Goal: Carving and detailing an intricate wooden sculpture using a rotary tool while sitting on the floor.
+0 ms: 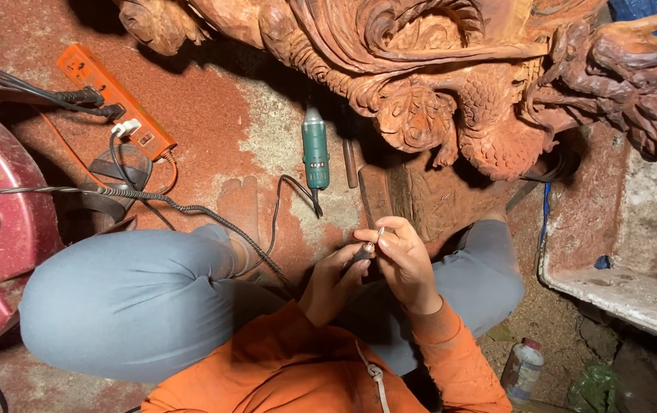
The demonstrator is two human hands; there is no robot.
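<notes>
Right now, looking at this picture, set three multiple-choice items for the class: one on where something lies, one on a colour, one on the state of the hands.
1. Where does the green handheld rotary tool lie?
A. on the dusty floor below the carved reddish wooden sculpture
B. on the person's knee
C. in the white trough

2. What colour is the long plastic power strip?
A. blue
B. orange
C. black

3. What are the left hand and right hand doing?
A. resting on the floor
B. both pinching a small slim tool tip between them
C. gripping the spanner

Answers: 1 A, it lies flat beside the carving; 2 B, its casing is orange; 3 B, the fingers meet around it.
</notes>
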